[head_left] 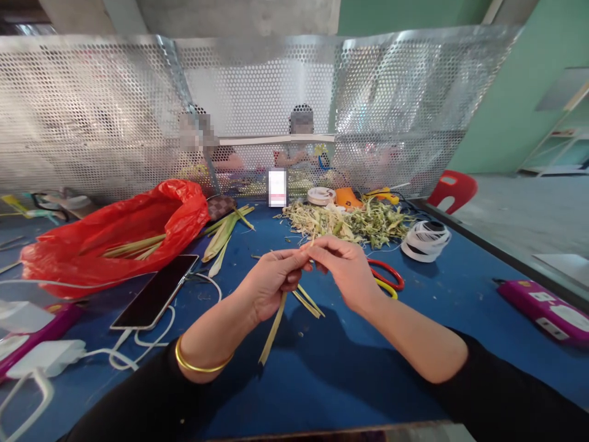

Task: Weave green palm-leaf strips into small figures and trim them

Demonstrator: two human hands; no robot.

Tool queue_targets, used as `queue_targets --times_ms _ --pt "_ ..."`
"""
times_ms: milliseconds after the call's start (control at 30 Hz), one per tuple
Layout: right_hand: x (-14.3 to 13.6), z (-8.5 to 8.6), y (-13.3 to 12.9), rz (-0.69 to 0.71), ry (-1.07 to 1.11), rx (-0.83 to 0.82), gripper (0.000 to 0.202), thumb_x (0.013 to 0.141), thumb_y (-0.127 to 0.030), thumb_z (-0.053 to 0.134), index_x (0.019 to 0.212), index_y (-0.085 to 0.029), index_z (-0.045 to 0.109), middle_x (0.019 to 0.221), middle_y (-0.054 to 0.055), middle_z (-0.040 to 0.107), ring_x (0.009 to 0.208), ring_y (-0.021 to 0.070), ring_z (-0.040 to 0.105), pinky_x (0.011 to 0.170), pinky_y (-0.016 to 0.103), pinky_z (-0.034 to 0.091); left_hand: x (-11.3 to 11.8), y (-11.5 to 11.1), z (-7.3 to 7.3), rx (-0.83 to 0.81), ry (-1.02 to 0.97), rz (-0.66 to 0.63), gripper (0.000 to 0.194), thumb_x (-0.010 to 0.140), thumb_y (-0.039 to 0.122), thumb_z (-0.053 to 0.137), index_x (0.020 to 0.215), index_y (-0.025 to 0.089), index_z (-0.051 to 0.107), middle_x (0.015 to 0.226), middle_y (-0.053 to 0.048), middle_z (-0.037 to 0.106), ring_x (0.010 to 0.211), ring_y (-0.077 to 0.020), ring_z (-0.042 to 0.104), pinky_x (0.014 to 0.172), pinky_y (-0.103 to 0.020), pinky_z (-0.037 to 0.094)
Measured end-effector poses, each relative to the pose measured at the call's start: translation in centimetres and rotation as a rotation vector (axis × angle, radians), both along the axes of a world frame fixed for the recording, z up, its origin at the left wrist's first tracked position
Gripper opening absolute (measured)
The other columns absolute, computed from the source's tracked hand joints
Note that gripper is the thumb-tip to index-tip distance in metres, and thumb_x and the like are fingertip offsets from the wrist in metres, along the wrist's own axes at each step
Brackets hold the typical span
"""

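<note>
Left hand (pixel 278 281) curled closed around pale yellow-green, flat leaf strip (pixel 275 331), tail hanging below fingers. Right hand (pixel 346 267) pinches just beside, apparently on its upper end; contact partly hidden. Probably fine strip-working; next move calls for steady pinch. Red-and-yellow looped handles (pixel 392 286) right of fingers.

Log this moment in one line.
left hand: holding pale strip | right hand: fingers meeting left's | red bag: stalks inside | phone: flat on blue table
</note>
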State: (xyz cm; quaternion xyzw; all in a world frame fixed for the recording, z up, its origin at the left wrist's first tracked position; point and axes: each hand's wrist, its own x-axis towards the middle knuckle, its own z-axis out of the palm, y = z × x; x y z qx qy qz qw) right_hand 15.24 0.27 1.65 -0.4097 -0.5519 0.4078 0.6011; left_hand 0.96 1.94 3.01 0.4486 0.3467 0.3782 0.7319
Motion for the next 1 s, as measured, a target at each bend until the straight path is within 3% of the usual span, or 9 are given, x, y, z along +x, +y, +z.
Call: queue_targets --times_ms 133,300,400,467,533,600,667,833,1000 --pt "0.1 0.2 -0.2 0.013 0.046 -0.015 0.015 0.077 -0.031 0.063 0.071 -0.018 0.067 0.053 -0.002 0.058 0.052 0.0101 0.048 0.051 0.024 0.037 0.1 -0.4 0.3 0.063 -0.008 -0.042 0.018 0.073 0.027 0.071 0.076 0.01 0.071 0.067 -0.002 0.06 0.045 -0.0009 0.034 0.039 -0.014 0.018" --pt "0.1 0.6 -0.4 0.049 0.06 -0.048 0.019 0.076 -0.034 0.063 0.067 -0.017 0.065 0.05 -0.004 0.051 0.049 0.0096 0.045 0.05 0.024 0.037 -0.1 -0.8 1.1 0.09 0.144 -0.065 0.012 0.075 0.02 0.069 0.068 0.01 0.071 0.058 -0.001 0.058 0.04 -0.0015 0.037 0.036 -0.014 0.022" --pt "0.4 0.2 0.1 0.064 0.015 -0.092 0.024 0.08 -0.04 0.057 0.079 -0.017 0.066 0.059 -0.002 0.056 0.051 0.0097 0.048 0.05 0.024 0.038 -1.0 -0.5 2.2 0.049 0.099 -0.032 0.015 0.081 0.016 0.06 0.071 0.01 0.07 0.056 0.0 0.056 0.041 -0.0041 0.047 0.037 -0.013 0.034" --pt "0.7 -0.4 0.6 0.057 -0.213 -0.122 0.025 0.081 -0.041 0.055 0.083 -0.018 0.065 0.064 -0.001 0.059 0.053 0.0106 0.052 0.05 0.024 0.038 -1.9 0.2 2.8 -0.021 -0.004 0.079 0.02 0.086 0.013 0.052 0.075 0.011 0.069 0.059 0.0 0.056 0.044 -0.0059 0.052 0.043 -0.015 0.044" --pt "0.7 -1.2 0.9 0.03 -0.632 -0.128 0.022 0.078 -0.041 0.06 0.076 -0.019 0.064 0.062 -0.001 0.06 0.056 0.0122 0.054 0.052 0.024 0.036 -2.7 1.2 3.1 -0.062 -0.073 0.237 0.022 0.088 0.01 0.048 0.077 0.01 0.066 0.059 0.001 0.055 0.044 -0.0057 0.053 0.043 -0.016 0.047" --pt "0.3 -2.1 0.8 -0.006 -1.001 -0.123 0.023 0.072 -0.041 0.067 0.069 -0.019 0.061 0.062 0.0 0.06 0.058 0.0137 0.055 0.052 0.025 0.032 -3.3 2.3 2.9 -0.139 -0.114 0.341 0.022 0.089 0.01 0.045 0.077 0.01 0.064 0.058 0.002 0.054 0.043 -0.0054 0.053 0.043 -0.016 0.048" --pt "-0.3 -2.9 0.4 -0.034 -1.132 -0.122 0.022 0.07 -0.038 0.07 0.069 -0.019 0.06 0.067 0.001 0.062 0.06 0.0145 0.055 0.052 0.025 0.029 -3.6 3.3 2.2 -0.206 -0.13 0.388 0.023 0.091 0.01 0.043 0.077 0.011 0.062 0.056 0.003 0.054 0.042 -0.0052 0.053 0.042 -0.015 0.048" --pt "-1.1 -4.0 0.0 -0.051 -1.142 -0.126 0.008 0.072 -0.016 0.059 0.065 -0.019 0.057 0.063 0.002 0.06 0.059 0.0148 0.054 0.051 0.025 0.026 -3.3 3.9 0.7 -0.256 -0.121 0.455 0.023 0.091 0.01 0.043 0.078 0.011 0.062 0.055 0.002 0.055 0.04 -0.0059 0.054 0.042 -0.016 0.048" --pt "-0.6 -3.8 0.7 -0.071 -1.002 -0.17 0.011 0.07 -0.017 0.057 0.059 -0.019 0.055 0.053 -0.001 0.057 0.051 0.013 0.051 0.05 0.024 0.03 -2.6 3.5 0.0 -0.258 -0.108 0.501 0.02 0.089 0.009 0.045 0.077 0.011 0.061 0.055 0.001 0.057 0.043 -0.0081 0.058 0.043 -0.017 0.048"
